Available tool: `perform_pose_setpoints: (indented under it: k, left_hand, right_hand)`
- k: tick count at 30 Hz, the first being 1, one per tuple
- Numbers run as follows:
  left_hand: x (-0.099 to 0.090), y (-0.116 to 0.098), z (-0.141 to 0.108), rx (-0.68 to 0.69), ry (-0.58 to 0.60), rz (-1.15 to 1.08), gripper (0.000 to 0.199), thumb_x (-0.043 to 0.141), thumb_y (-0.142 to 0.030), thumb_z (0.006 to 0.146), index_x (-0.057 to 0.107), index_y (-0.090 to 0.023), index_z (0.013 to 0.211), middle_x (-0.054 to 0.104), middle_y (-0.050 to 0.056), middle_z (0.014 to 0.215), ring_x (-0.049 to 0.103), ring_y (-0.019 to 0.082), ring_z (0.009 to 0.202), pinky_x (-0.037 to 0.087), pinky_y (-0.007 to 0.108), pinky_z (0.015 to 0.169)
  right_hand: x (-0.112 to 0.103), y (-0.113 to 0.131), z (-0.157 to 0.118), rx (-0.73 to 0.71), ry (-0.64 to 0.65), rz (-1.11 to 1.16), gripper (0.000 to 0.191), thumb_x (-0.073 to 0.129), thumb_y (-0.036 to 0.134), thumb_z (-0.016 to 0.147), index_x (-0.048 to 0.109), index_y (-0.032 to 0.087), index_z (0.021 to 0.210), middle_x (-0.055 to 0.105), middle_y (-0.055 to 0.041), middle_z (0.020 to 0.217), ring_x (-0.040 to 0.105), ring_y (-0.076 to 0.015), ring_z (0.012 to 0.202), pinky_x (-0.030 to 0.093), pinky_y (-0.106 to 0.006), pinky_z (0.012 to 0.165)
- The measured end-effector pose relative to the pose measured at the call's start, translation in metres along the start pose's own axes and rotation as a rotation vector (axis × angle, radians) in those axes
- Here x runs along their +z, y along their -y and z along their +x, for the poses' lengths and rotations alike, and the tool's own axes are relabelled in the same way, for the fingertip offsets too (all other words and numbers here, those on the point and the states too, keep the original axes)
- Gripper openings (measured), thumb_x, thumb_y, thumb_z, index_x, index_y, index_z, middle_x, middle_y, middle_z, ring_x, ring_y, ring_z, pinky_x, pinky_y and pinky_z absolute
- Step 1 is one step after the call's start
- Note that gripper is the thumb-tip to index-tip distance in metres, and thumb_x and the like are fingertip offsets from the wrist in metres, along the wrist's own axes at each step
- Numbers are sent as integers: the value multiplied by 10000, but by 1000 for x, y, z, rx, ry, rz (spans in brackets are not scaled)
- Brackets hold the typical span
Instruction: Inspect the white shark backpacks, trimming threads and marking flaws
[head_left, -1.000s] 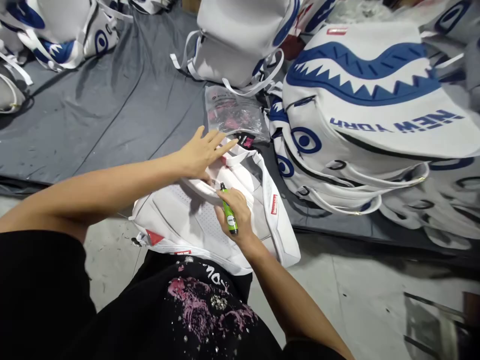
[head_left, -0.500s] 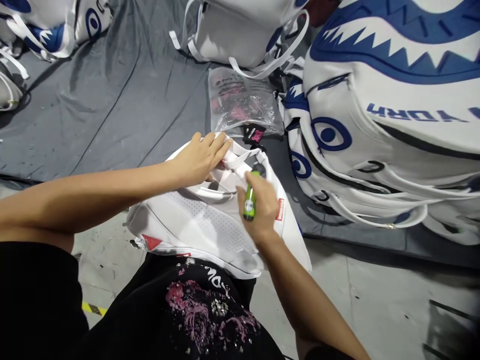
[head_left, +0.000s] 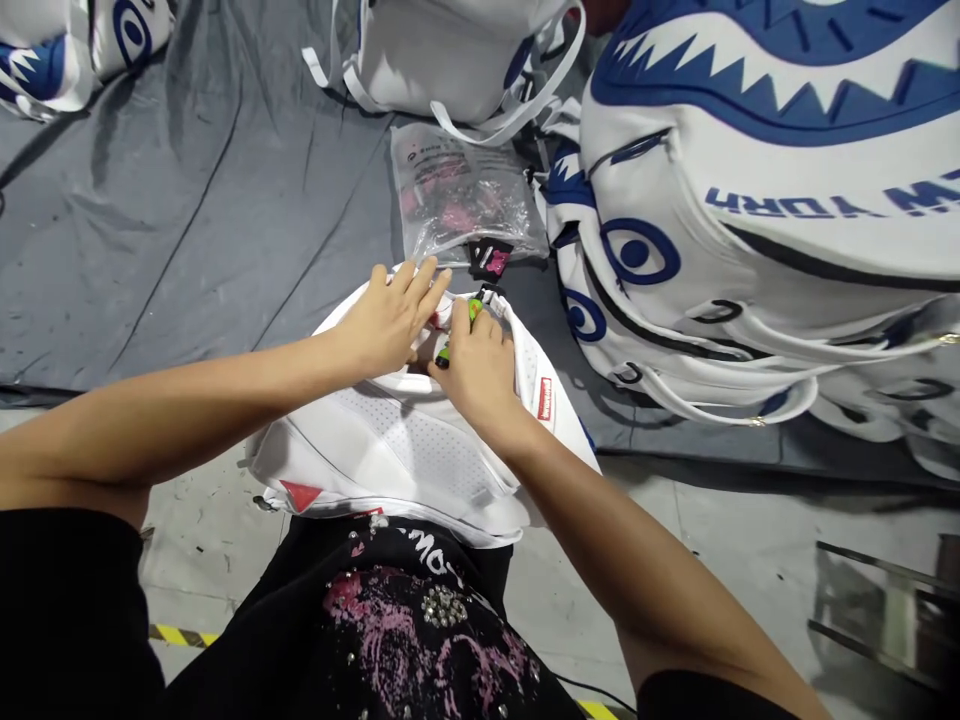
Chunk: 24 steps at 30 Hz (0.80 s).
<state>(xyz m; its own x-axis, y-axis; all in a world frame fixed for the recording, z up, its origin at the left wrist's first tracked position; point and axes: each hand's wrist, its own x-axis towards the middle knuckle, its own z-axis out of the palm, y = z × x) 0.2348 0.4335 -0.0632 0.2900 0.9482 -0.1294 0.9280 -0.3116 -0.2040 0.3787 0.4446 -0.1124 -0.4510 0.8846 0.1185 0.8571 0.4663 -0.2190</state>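
While the grey-covered table [head_left: 187, 200] stretches off to the L, shark-print bags [head_left: 697, 165] are stacked on its R side. White bag [head_left: 405, 440] lies btwn table & person's front, overlapping the near edge. Clear pouch [head_left: 457, 205] lies just past it, w/ a narrow strip of cloth btwn pouch & stack. L hand [head_left: 390, 315] rests on bag's upper edge, fingers slightly apart; can't tell if thumb pinches fabric. R hand [head_left: 480, 365] is closed narrow round green-and-black tool [head_left: 475, 311] at bag's upper part.
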Motion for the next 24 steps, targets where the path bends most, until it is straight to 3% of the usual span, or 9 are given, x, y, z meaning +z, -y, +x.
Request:
perform_pose_setpoints:
  k: [3,7,9,12,14,16,19,21,24]
  left_hand:
    - [0,-1,2,33,3,-20,1103,758,-425,805,104,-73,1620,181,270,1666,240,452,1497,275,597,1172]
    - [0,-4,3,-2,-9,-5,1031,733,-389,837,138,-59,1613,288,270,1620,376,435,1406,310,559,1153]
    - [-1,-5,1,-12,-15,17,952,697,-392,871,184,-57,1600,343,250,1593,416,408,1366,328,532,1141]
    - [-4,-5,-2,-1,-32,37,866,654,-420,906,237,-65,1578,381,218,1571,436,378,1334,354,497,1117]
    - [-6,-5,-3,3,-39,47,853,649,-431,910,252,-62,1568,389,213,1565,442,370,1319,361,485,1106]
    - [-8,-4,-4,-2,-30,52,851,653,-430,908,258,-57,1563,383,215,1572,435,369,1323,358,477,1105]
    - [-11,-4,-4,-14,-5,46,829,650,-408,909,263,-68,1559,380,209,1578,436,363,1323,361,466,1095]
    - [-13,-5,-4,-24,1,33,795,637,-398,915,279,-82,1551,379,203,1579,438,360,1323,362,462,1092]
    - [-13,-6,-4,-37,-9,7,771,632,-400,914,301,-93,1539,347,201,1598,423,369,1345,337,474,1117]
  right_hand:
    - [2,-4,0,-1,-16,38,704,777,155,775,468,45,1398,603,-288,1242,588,-426,1152,492,-593,961]
    - [2,-18,-8,-68,-44,106,625,666,178,851,466,39,1427,593,-288,1323,557,-415,1251,454,-608,1048]
    - [-5,-29,-24,-143,-122,177,582,591,248,915,465,61,1451,606,-259,1350,565,-390,1273,417,-619,1101]
    - [-25,-43,-52,-211,-320,350,457,527,316,952,586,111,1356,712,-182,1188,666,-330,1119,465,-569,1072]
    - [-39,-49,-61,-215,-343,508,361,532,297,942,670,140,1235,750,-141,1088,706,-284,1005,545,-477,966]
    - [-49,-52,-56,-185,-194,659,299,572,287,922,719,161,1150,772,-112,1070,726,-252,957,577,-398,873]
    - [-59,-53,-28,-189,167,758,277,630,308,886,765,186,1095,791,-73,1055,738,-227,905,571,-347,817]
    - [-62,-51,-11,-267,371,716,271,621,311,882,784,208,1073,795,-54,1018,730,-213,856,552,-337,785]
    - [-67,-46,-3,-377,500,545,287,605,294,885,786,223,1097,789,-54,940,712,-214,826,525,-344,767]
